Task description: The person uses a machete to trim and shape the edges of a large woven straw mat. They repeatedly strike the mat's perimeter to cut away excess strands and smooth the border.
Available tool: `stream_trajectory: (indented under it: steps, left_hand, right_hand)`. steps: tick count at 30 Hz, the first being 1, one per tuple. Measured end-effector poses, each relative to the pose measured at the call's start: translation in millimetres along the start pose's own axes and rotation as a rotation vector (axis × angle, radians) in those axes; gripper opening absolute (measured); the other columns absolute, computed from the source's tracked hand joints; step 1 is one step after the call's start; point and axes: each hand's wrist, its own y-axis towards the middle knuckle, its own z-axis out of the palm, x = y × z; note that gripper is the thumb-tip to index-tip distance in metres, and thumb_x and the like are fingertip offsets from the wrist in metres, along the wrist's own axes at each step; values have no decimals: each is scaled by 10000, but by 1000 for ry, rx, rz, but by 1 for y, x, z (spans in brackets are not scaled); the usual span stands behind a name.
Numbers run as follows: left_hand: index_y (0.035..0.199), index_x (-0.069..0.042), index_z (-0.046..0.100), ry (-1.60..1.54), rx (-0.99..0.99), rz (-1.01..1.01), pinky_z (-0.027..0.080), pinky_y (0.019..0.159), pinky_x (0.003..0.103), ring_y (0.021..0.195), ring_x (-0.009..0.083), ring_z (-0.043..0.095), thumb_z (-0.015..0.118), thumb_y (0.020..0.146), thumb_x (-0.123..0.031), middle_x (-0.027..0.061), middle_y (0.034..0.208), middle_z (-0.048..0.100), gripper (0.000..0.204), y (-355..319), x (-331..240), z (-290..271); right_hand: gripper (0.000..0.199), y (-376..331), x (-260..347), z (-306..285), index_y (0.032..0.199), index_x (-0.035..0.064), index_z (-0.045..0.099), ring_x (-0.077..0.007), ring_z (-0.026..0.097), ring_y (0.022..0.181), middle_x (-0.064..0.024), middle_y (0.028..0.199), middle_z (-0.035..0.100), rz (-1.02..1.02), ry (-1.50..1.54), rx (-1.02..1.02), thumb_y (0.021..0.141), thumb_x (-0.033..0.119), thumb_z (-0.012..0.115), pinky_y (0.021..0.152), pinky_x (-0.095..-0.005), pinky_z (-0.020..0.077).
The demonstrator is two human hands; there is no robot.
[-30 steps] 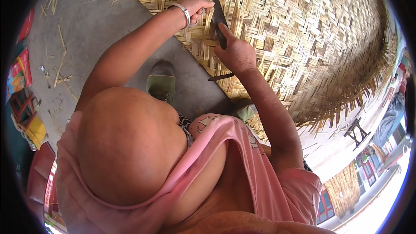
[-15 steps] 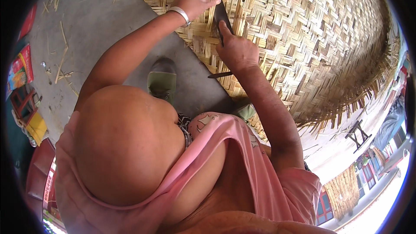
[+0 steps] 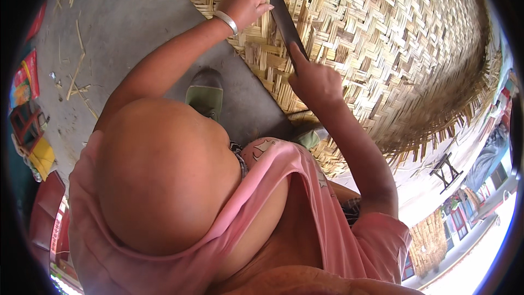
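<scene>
Grey floor (image 3: 150, 35) is noted beside the woven mat (image 3: 360, 38); over the mat's left margin a dark blade (image 3: 283, 21) is held. It is gripped in the right hand (image 3: 321, 86), index finger (image 3: 296, 52) extended along it, apparently for control. Near the mat's edge, the left hand (image 3: 243, 10) is held with fingers curled; whether anything is pinched cannot be told.

The grey floor (image 3: 136, 24) carries a woven mat (image 3: 376, 49) and loose straw (image 3: 76, 75).

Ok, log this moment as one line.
right hand: grips dark blade | left hand: near blade's far end, grip unclear | woven mat: under blade
</scene>
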Motion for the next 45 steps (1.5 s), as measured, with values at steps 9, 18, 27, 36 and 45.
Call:
stream_trajectory:
  steps: [9, 18, 27, 36, 45]
  left_hand:
    - [834, -88, 547, -84, -44, 14, 474, 536, 444, 622, 316, 622, 614, 919, -338, 111, 702, 625, 273, -12, 4, 5]
    - [764, -120, 596, -264, -138, 173, 477, 506, 402, 589, 283, 619, 694, 852, -273, 72, 680, 614, 202, -114, -35, -4]
    - [861, -121, 608, -290, 4, 125, 486, 564, 451, 612, 327, 613, 709, 826, -313, 100, 667, 587, 220, -121, -35, 8]
    - [873, -119, 608, -341, 197, 84, 500, 600, 455, 677, 336, 638, 656, 854, -281, 108, 702, 619, 170, -115, -19, 23]
    - [886, -88, 546, -308, 86, 332, 510, 611, 458, 675, 334, 640, 594, 893, -253, 115, 757, 623, 172, -114, -5, 55]
  right_hand:
    - [637, -89, -41, -59, 1440, 219, 438, -230, 674, 581, -105, 706, 664, -34, 56, -103, 825, 237, 602, 569, -392, 558]
    - [598, 61, 41, -30, 1410, 250, 481, -241, 656, 532, -146, 715, 660, -278, -134, -570, 828, 244, 620, 486, -359, 539]
    - [619, 49, 97, -91, 1393, 142, 478, -239, 678, 594, -124, 784, 684, -422, 533, -991, 815, 172, 697, 527, -351, 550]
    - [626, 50, 105, -89, 1405, 251, 470, -298, 658, 574, -161, 826, 680, -320, 243, -667, 810, 251, 664, 529, -404, 543]
    - [625, 62, 67, -43, 1438, 293, 442, -238, 672, 573, -98, 699, 677, -228, -110, -295, 844, 255, 633, 517, -382, 543]
